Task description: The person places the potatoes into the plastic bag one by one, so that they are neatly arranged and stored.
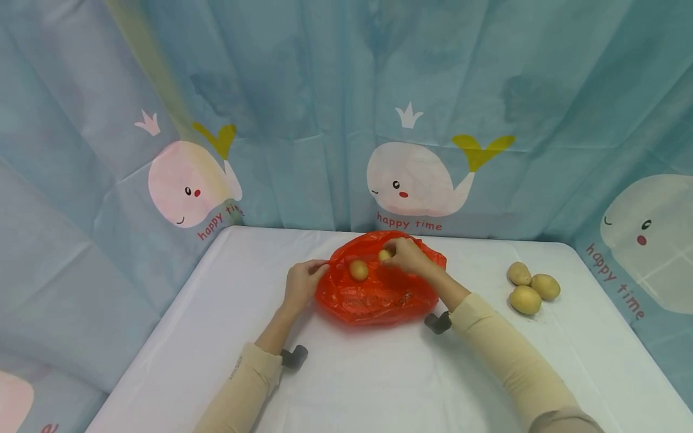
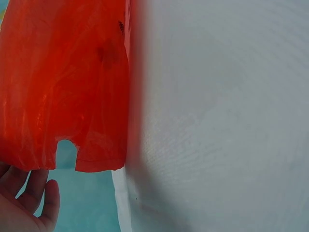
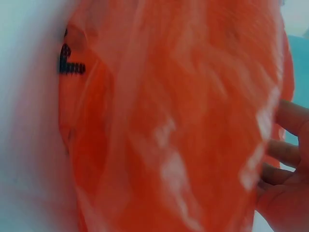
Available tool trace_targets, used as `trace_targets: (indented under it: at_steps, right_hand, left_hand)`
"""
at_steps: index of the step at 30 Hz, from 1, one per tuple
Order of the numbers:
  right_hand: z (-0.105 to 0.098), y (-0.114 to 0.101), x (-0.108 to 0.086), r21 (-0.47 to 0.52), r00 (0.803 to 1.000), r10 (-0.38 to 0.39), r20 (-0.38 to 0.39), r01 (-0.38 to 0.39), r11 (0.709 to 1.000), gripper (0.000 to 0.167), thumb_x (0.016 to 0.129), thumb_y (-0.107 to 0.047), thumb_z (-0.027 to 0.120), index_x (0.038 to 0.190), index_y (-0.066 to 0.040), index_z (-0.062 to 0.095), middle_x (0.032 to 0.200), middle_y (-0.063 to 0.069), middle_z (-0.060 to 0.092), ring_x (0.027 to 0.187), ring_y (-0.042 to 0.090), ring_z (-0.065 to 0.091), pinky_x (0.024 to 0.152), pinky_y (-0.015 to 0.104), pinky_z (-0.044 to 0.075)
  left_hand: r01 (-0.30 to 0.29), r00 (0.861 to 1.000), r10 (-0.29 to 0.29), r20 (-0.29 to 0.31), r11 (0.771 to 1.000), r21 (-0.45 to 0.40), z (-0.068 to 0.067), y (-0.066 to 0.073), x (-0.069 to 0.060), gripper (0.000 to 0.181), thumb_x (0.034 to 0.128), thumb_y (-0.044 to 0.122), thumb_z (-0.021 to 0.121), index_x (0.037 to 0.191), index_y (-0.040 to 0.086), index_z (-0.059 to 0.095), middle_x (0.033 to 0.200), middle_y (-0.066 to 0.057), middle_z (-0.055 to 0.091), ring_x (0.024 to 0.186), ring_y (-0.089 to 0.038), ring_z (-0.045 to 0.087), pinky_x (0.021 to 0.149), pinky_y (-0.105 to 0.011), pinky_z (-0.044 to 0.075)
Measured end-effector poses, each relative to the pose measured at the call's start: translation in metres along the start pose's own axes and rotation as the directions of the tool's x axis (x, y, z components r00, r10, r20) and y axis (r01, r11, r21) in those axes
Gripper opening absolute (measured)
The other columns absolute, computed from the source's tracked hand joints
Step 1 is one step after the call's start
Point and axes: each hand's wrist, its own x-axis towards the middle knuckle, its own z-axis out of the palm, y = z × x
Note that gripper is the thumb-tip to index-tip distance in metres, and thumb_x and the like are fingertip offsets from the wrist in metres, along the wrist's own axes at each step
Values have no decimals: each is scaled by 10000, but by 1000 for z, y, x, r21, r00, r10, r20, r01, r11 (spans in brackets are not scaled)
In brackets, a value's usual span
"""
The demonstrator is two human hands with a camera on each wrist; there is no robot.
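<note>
A red plastic bag [image 1: 373, 304] lies spread on the white table, its mouth facing up. Thumb and fingers of my left hand [image 1: 301, 287] pinch the bag's left edge; the left wrist view shows that hand [image 2: 29, 205] at the bag's rim, beside a notch in the plastic. One potato [image 1: 358, 270] rests inside the bag. Over the bag's opening, my right hand [image 1: 407, 257] holds another potato [image 1: 385, 255], mostly covered by the fingers. In the right wrist view the bag [image 3: 183, 121] hides the fingertips of the right hand [image 3: 292, 193].
Three potatoes, one at the back [image 1: 520, 273], one to the right [image 1: 545, 287] and one nearer [image 1: 525, 300], sit together on the right side of the white table [image 1: 357, 385]. A blue curtain [image 1: 303, 120] printed with whales hangs behind the table.
</note>
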Motion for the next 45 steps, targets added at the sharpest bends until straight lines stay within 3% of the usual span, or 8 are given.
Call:
trace_targets:
  at_steps: [14, 26, 35, 45]
  right_hand:
    - [20, -1, 11, 23, 998, 49, 45, -50, 998, 332, 849, -154, 744, 1150, -30, 678, 978, 75, 681, 876, 219, 596, 827, 316, 570]
    - [31, -4, 15, 28, 997, 69, 29, -70, 997, 296, 874, -146, 720, 1147, -38, 685, 1036, 94, 703, 891, 225, 621, 879, 367, 586]
    - [36, -8, 16, 8, 993, 104, 49, -104, 995, 370, 860, -145, 739, 1205, -40, 654, 1061, 95, 692, 923, 232, 607, 897, 365, 578]
    - [36, -3, 15, -43, 997, 64, 54, -61, 997, 401, 838, -174, 763, 1200, -42, 652, 1070, 99, 695, 908, 225, 600, 898, 358, 567]
  left_hand:
    - [-16, 1000, 16, 2, 1000, -7, -1, 1, -1, 254, 944, 220, 645, 1129, 65, 724, 1074, -97, 742, 1038, -254, 678, 909, -401, 574]
    - [-20, 1000, 20, -1, 1000, 10, 0, 0, -1, 241, 946, 208, 643, 1117, 62, 729, 1066, -101, 744, 1019, -254, 677, 917, -401, 571]
    - [-17, 1000, 17, -2, 1000, 23, -1, 1, -2, 243, 944, 207, 644, 1116, 57, 727, 1067, -109, 742, 1013, -260, 679, 916, -398, 572]
    - [-8, 1000, 8, 3, 1000, 22, -2, 2, -2, 263, 949, 225, 637, 1134, 58, 720, 1082, -108, 739, 1024, -253, 678, 914, -396, 571]
